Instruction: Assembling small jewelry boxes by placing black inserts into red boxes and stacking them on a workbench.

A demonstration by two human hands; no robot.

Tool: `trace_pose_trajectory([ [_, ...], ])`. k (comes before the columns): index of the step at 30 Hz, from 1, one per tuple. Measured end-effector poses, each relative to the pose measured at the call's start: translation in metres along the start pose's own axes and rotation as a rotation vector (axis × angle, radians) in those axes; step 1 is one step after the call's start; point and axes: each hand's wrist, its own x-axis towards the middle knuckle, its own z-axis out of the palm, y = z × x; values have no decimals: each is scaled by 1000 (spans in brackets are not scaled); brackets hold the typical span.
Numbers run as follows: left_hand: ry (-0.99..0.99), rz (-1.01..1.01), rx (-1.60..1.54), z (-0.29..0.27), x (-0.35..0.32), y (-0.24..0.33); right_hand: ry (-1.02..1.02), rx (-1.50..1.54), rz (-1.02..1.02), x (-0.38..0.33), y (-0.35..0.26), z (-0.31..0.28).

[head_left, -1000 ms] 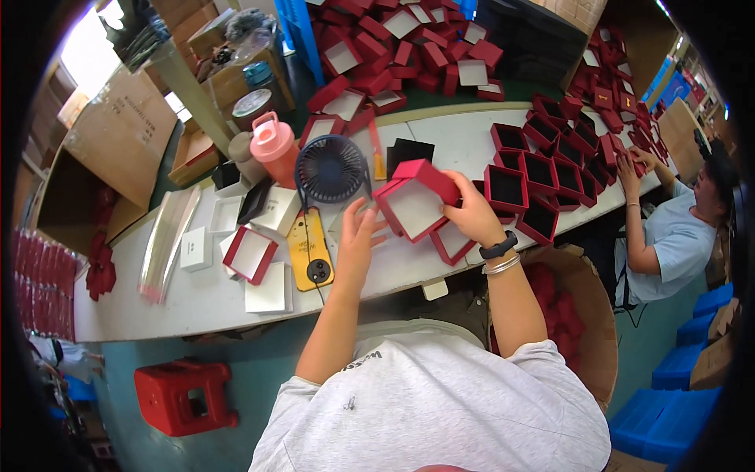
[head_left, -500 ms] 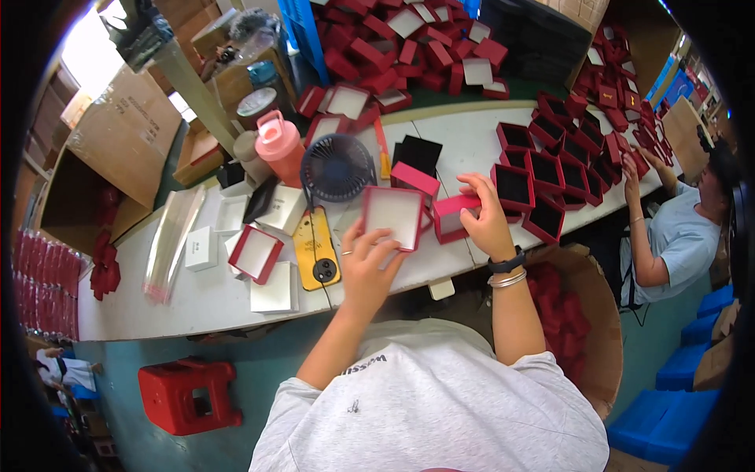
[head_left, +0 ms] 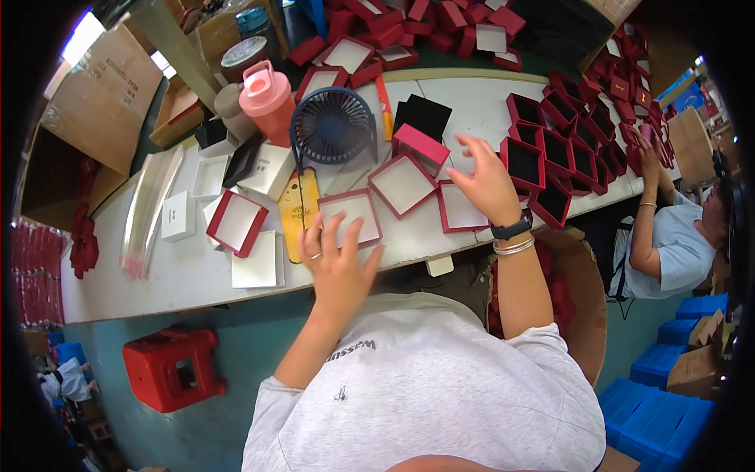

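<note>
Several shallow red box halves with white insides lie on the white table in front of me. My left hand (head_left: pixel 340 256) is open, its fingers spread over the near edge of a red box half (head_left: pixel 352 214). My right hand (head_left: pixel 489 182) is also open and empty, fingers apart, above another red box half (head_left: pixel 462 208). A third red box half (head_left: pixel 403 186) lies turned at an angle between them. Behind it a red box (head_left: pixel 422 149) stands with its pink-red side toward me, against black square pads (head_left: pixel 425 116).
A dark blue fan (head_left: pixel 334 127), a yellow phone (head_left: pixel 295 211) and a pink tumbler (head_left: pixel 267 102) stand or lie to the left. Red boxes with black insides (head_left: pixel 557 153) crowd the right. A co-worker (head_left: pixel 676 244) sits at the far right. A red stool (head_left: pixel 173 368) stands below.
My left hand has let go of the red box half it held, which now lies on the table. My right hand has lifted off its red box. The view has shifted a little.
</note>
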Motion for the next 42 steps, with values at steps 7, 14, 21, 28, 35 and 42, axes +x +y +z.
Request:
trace_pose_trajectory([
  [7, -136, 199, -120, 38, 27, 18, 163, 161, 89, 16, -24, 5],
  [14, -291, 254, -264, 18, 12, -4, 178, 538, 324, -7, 16, -33],
  [21, -203, 94, -311, 24, 19, -1, -137, 862, 530, -83, -15, -32],
  [28, -234, 119, -447, 29, 25, 3, 85, 887, 614, -133, -13, 34],
  [35, -269, 213, -274, 39, 36, 16, -69, -125, 186, -108, -40, 27],
  [42, -238, 171, -356, 51, 36, 16, 279, 167, -325, 42, 0, 10],
])
